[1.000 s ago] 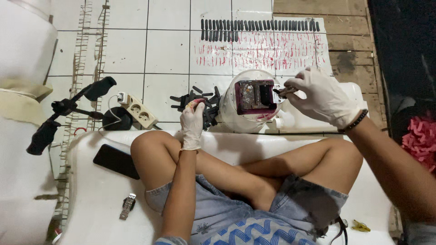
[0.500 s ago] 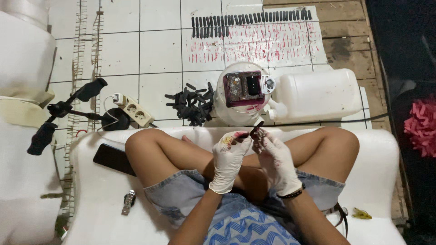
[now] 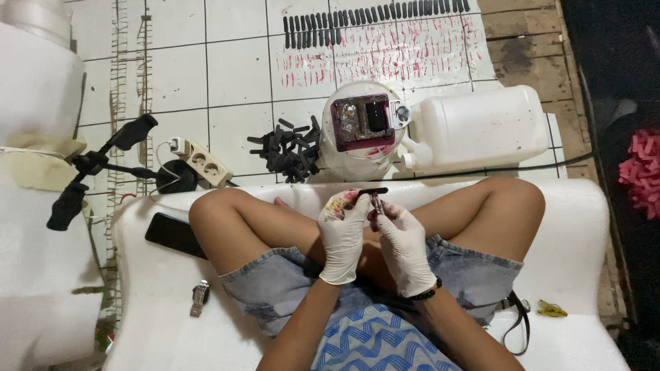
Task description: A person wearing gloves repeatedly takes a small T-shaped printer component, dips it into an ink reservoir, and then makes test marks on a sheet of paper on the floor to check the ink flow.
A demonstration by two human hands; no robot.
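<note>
A person sits cross-legged on a white cushion [image 3: 584, 275], seen from above. Ahead on the tiled floor [image 3: 234, 69] lie a heap of black sticks [image 3: 289, 151], a round white container [image 3: 357, 130] topped by a stained red block, a white plastic jug [image 3: 481, 127] on its side and a power strip [image 3: 203, 159]. Above the lap, the gloved left hand [image 3: 342, 237] pinches a short black stick [image 3: 372, 191], its long axis level, pointing right. The gloved right hand [image 3: 402, 244] closes its grip on a small tool [image 3: 377, 204] just beneath it.
</note>
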